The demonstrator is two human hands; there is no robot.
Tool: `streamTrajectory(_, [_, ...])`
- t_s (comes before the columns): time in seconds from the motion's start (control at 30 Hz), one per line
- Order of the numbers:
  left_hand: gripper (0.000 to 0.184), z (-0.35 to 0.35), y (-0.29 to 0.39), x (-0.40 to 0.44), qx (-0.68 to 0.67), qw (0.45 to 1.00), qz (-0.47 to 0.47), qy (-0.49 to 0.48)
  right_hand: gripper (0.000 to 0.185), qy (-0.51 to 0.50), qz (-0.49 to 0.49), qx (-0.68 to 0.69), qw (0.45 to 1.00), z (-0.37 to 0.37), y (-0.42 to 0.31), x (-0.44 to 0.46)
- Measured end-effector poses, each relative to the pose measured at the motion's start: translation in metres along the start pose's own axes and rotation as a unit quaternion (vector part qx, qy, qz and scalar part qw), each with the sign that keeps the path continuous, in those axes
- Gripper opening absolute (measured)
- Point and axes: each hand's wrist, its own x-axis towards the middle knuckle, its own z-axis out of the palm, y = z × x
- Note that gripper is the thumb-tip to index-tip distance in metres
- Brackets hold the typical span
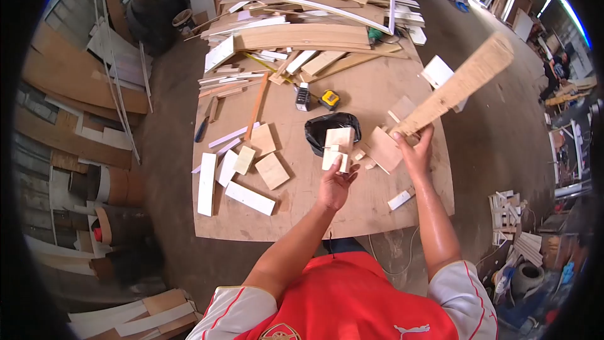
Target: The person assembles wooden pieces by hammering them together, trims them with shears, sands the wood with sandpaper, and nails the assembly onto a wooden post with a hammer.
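Note:
My left hand point(338, 186) is closed on a small light wooden piece point(338, 141) made of blocks, held over the near edge of a black plastic bag point(314, 135). In my right hand point(415, 147) is the lower end of a long wooden board point(462, 85), which slants up to the right. Beneath that board, a square wooden piece point(384, 150) lies on the table, with small wood offcuts point(360, 154) between my hands. A yellow and black tape measure point(329, 99) and a small dark bottle point(302, 97) stand beyond the bag.
The wooden table point(314, 214) carries stacked planks point(302, 36) at its far end. Square blocks point(272, 170) and white strips point(250, 198) lie at the left, near a screwdriver point(201, 130). Another person point(556, 69) is at the far right. A white offcut point(399, 199) lies near the right edge.

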Motion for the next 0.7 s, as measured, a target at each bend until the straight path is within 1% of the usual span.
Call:
streamTrajectory(0.1, [0.040,-0.002,-0.003,-0.008,-0.010,1.000,0.015,0.013,0.094,0.000,-0.056,0.022,0.998,-0.002,0.007,-0.003])
streamTrajectory(0.13, [0.040,-0.004,-0.004,-0.011,-0.012,1.000,0.017,0.016,0.094,-0.009,-0.052,0.037,0.998,-0.004,0.005,-0.004])
streamTrajectory(0.23, [0.042,-0.013,-0.009,-0.027,-0.008,0.999,0.025,0.028,0.094,0.002,-0.066,-0.025,0.998,-0.012,0.002,-0.014])
streamTrajectory(0.3, [0.043,-0.021,-0.009,-0.041,0.006,0.999,0.031,0.030,0.087,0.033,-0.086,-0.062,0.994,-0.019,-0.005,-0.028])
streamTrajectory(0.37, [0.037,-0.031,-0.010,-0.060,0.012,0.999,0.041,0.030,0.082,0.061,-0.090,-0.080,0.991,-0.023,-0.010,-0.051])
streamTrajectory(0.4, [0.035,-0.037,-0.009,-0.071,0.017,0.998,0.046,0.029,0.068,0.091,-0.151,-0.087,0.981,-0.022,-0.013,-0.066])
streamTrajectory(0.5, [0.036,-0.063,-0.011,-0.107,0.028,0.997,0.052,0.041,0.058,0.007,-0.220,-0.056,0.974,-0.008,-0.024,-0.124])
streamTrajectory(0.57, [0.037,-0.080,-0.012,-0.132,0.020,0.996,0.060,0.063,0.052,-0.079,-0.201,-0.027,0.976,0.018,-0.038,-0.168])
streamTrajectory(0.6, [0.038,-0.088,-0.012,-0.145,0.013,0.995,0.067,0.076,0.054,-0.128,-0.207,-0.027,0.970,0.032,-0.040,-0.188])
streamTrajectory(0.7, [0.037,-0.102,-0.007,-0.194,-0.028,0.981,0.107,0.160,0.055,-0.262,-0.198,0.003,0.944,0.067,-0.061,-0.248])
